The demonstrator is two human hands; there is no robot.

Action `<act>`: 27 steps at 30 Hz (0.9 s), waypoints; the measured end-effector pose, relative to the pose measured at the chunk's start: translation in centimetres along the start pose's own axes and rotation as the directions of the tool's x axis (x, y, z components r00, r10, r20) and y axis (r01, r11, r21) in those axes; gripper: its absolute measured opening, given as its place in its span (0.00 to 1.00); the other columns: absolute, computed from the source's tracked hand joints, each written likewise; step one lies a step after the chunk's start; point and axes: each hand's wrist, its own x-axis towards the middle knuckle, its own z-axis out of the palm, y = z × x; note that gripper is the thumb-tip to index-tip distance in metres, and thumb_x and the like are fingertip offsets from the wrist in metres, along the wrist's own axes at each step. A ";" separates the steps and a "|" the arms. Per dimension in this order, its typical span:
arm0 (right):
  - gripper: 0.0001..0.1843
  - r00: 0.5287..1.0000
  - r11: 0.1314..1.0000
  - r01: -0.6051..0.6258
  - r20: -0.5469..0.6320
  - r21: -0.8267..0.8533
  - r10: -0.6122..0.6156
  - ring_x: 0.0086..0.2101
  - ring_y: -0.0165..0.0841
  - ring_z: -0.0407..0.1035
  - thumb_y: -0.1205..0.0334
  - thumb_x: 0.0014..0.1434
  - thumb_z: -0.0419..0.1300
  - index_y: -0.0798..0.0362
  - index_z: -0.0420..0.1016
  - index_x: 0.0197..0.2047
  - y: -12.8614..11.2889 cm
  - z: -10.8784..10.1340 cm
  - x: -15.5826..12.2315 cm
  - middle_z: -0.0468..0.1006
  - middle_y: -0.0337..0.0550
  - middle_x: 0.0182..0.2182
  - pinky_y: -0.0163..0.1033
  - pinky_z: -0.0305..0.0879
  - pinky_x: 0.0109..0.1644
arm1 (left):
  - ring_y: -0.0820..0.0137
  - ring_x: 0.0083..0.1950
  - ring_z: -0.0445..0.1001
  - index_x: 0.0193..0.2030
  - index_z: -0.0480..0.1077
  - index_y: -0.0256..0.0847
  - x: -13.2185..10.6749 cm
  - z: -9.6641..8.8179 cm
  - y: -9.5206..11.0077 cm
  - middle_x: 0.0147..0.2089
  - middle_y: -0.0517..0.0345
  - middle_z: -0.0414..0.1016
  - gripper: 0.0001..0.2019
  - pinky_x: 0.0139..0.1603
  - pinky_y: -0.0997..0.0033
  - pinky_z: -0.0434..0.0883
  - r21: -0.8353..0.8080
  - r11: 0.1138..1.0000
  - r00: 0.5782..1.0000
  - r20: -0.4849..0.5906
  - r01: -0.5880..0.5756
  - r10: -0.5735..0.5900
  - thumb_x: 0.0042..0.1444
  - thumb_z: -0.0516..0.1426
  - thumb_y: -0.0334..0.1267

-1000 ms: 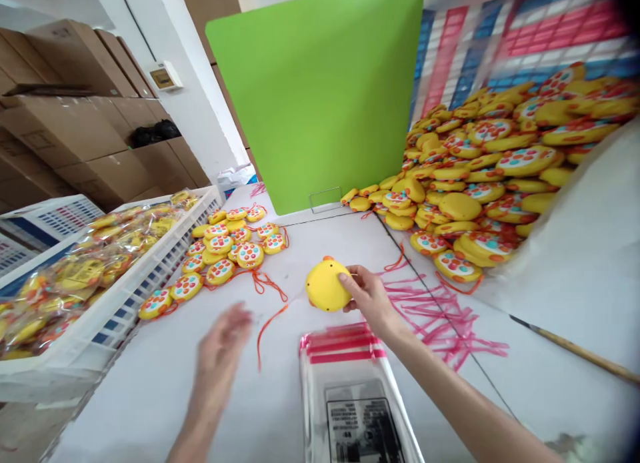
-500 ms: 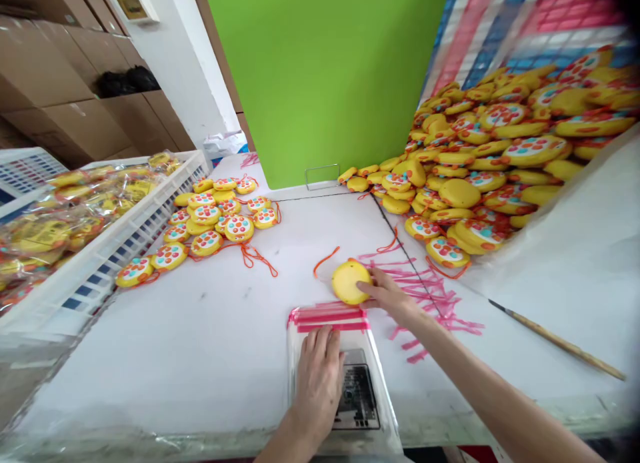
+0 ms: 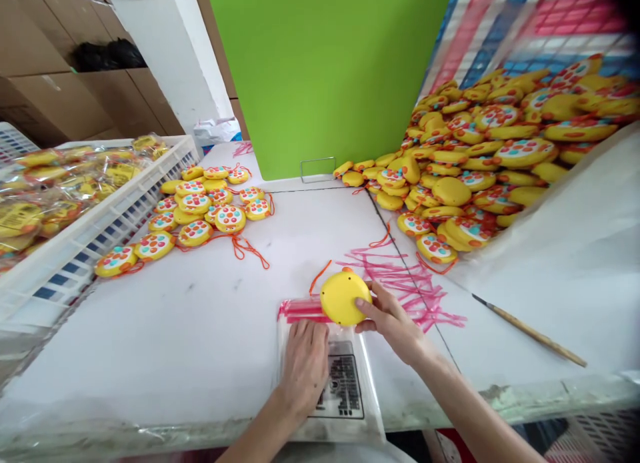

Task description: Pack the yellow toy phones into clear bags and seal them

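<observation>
Pinching smooth round yellow toy (image 3: pixel 341 295)

A white worktop (image 3: pixel 200 329) fills the foreground. A green panel (image 3: pixel 325 69) stands upright at its far edge. Brown cardboard boxes (image 3: pixel 45 96) are stacked beyond its left edge, beside a white pillar (image 3: pixel 165 56).

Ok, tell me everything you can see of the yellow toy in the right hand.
The yellow toy is a round, flattish disc of smooth, plastic-looking material. Its plain side faces the camera, with no coloured buttons showing. A small orange nub sticks out at its top edge, and a thin orange cord trails from it over the white table. The right hand grips its right edge, holding it at the pink-striped mouth of the clear bag, which the left hand presses flat.
</observation>
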 end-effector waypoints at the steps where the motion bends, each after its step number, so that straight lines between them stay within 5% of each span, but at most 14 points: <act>1: 0.23 1.000 1.000 -0.005 0.010 -0.028 0.005 0.34 0.32 0.69 0.49 0.54 0.61 0.53 0.61 0.46 0.0 -0.3 -0.4 0.71 0.40 0.34 0.36 0.73 0.31 | 0.62 0.40 0.66 0.35 0.65 0.39 -0.1 -0.2 -0.1 0.37 0.52 0.69 0.08 0.42 0.57 0.66 -0.058 0.998 0.999 0.014 0.034 -0.033 0.59 0.46 0.28; 3: 0.23 0.999 0.995 -0.022 0.040 -0.094 0.026 0.32 0.32 0.69 0.48 0.55 0.60 0.53 0.60 0.47 0.0 -0.9 -1.3 0.70 0.39 0.34 0.36 0.73 0.31 | 0.63 0.41 0.67 0.40 0.65 0.39 -0.3 -0.6 -0.4 0.37 0.53 0.69 0.05 0.43 0.58 0.67 -0.189 0.974 0.992 0.053 0.121 -0.113 0.57 0.50 0.30; 8: 0.22 0.976 0.973 -0.109 0.161 -0.204 0.144 0.29 0.29 0.68 0.47 0.58 0.57 0.54 0.61 0.47 -0.5 -2.2 -3.3 0.70 0.39 0.34 0.35 0.71 0.28 | 0.65 0.46 0.68 0.57 0.57 0.41 -0.9 -1.2 -1.4 0.45 0.52 0.70 0.24 0.49 0.60 0.67 -0.365 0.918 0.986 0.118 0.156 -0.121 0.53 0.53 0.27; 14: 0.23 0.935 0.980 -0.200 0.301 0.011 0.187 0.35 0.32 0.69 0.52 0.54 0.62 0.54 0.65 0.49 -1.4 -0.7 -3.6 0.70 0.45 0.41 0.33 0.73 0.30 | 0.64 0.43 0.67 0.39 0.71 0.39 -1.0 -0.6 -1.9 0.39 0.52 0.71 0.13 0.44 0.62 0.68 -0.237 0.971 0.997 0.066 -0.032 0.049 0.59 0.46 0.29; 17: 0.24 0.969 0.984 -0.118 0.231 0.131 0.085 0.38 0.33 0.69 0.52 0.56 0.60 0.52 0.62 0.52 -1.4 1.0 -2.6 0.69 0.45 0.42 0.32 0.73 0.30 | 0.64 0.43 0.67 0.38 0.71 0.38 -1.0 -0.5 -1.9 0.40 0.50 0.72 0.12 0.44 0.62 0.68 -0.134 0.986 0.995 -0.010 -0.095 0.094 0.60 0.46 0.30; 21: 0.23 0.990 0.967 0.102 0.120 -0.233 -0.076 0.25 0.29 0.69 0.51 0.62 0.52 0.48 0.52 0.56 -0.4 2.4 -1.6 0.70 0.40 0.36 0.33 0.69 0.22 | 0.65 0.39 0.68 0.37 0.71 0.37 -0.8 -1.0 -1.4 0.36 0.51 0.74 0.12 0.44 0.61 0.67 0.009 0.974 0.973 -0.051 -0.227 0.227 0.61 0.46 0.27; 24: 0.19 0.969 0.785 0.237 0.193 -0.573 -0.152 0.18 0.25 0.64 0.55 0.65 0.47 0.50 0.53 0.57 0.1 2.4 -1.5 0.71 0.38 0.31 0.33 0.65 0.23 | 0.67 0.34 0.67 0.31 0.70 0.37 -0.6 -1.8 -1.1 0.30 0.54 0.73 0.13 0.42 0.61 0.66 0.073 0.964 0.963 -0.068 -0.257 0.262 0.61 0.46 0.28; 27: 0.18 0.959 0.695 0.277 0.231 -0.664 -0.162 0.20 0.28 0.67 0.57 0.66 0.46 0.51 0.57 0.57 -0.3 1.8 -1.9 0.72 0.37 0.27 0.33 0.63 0.26 | 0.67 0.35 0.68 0.30 0.70 0.39 -0.6 -3.0 -1.5 0.29 0.56 0.73 0.10 0.46 0.59 0.65 0.056 0.967 0.963 -0.093 -0.247 0.251 0.60 0.50 0.30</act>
